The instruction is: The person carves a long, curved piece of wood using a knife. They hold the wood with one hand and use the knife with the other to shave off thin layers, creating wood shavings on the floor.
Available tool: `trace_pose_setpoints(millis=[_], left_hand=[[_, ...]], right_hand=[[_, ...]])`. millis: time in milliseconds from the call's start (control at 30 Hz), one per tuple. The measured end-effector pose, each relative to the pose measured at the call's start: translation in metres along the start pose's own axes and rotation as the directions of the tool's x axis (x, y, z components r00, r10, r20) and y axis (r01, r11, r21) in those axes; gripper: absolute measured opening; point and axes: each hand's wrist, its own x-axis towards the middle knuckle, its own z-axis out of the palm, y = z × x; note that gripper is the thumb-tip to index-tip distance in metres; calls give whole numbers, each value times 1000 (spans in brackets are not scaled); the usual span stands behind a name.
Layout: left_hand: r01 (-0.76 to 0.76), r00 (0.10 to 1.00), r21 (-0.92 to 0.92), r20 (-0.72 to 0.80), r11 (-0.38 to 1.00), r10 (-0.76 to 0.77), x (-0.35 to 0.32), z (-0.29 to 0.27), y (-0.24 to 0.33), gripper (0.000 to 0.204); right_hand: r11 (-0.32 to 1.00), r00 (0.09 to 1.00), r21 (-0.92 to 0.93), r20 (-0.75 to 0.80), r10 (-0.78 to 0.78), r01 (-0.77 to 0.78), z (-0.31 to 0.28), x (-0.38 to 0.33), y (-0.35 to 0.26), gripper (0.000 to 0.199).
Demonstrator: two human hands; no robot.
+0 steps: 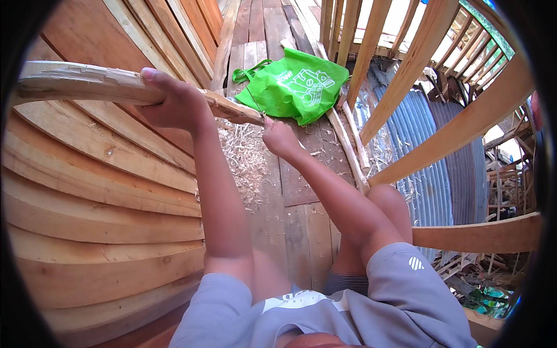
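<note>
My left hand point(177, 104) is wrapped round a long, pale, curved piece of wood point(87, 81), which slants from the far left towards the middle. Its whittled end point(235, 109) reaches my right hand point(279, 138). The fingers of that hand are closed on what looks like a knife, whose thin dark blade point(253, 100) sticks up and away beside the wood's end; its handle is hidden in my grip. Beneath the wood, curled wood shavings point(243, 168) lie heaped on the plank floor point(310, 232). Just beyond my right hand lies a bright green cloth bag point(296, 84) with white print.
A wall of overlapping boards point(104, 232) rises close on my left. On the right runs an open railing of wooden slats point(400, 69), with corrugated metal sheets point(420, 156) lower down behind it. Narrow wooden sticks point(351, 136) lie along the floor's right edge.
</note>
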Motion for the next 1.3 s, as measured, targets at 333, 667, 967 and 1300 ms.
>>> trace_pose_setpoints(millis=[333, 667, 967, 1300], left_hand=[[-113, 993, 81, -20, 990, 115, 9, -8, -15, 80], [-89, 996, 129, -17, 988, 92, 14, -10, -19, 80], [-88, 996, 90, 31, 992, 86, 11, -6, -21, 83], [-149, 987, 90, -39, 985, 153, 6, 0, -19, 78]], right_hand=[[978, 978, -53, -45, -203, 200, -3, -5, -26, 54], [993, 993, -26, 0, -116, 116, -4, -13, -14, 51], [986, 985, 22, -64, -161, 163, -2, -6, 4, 51], [970, 963, -87, -127, -237, 227, 4, 4, 6, 44]])
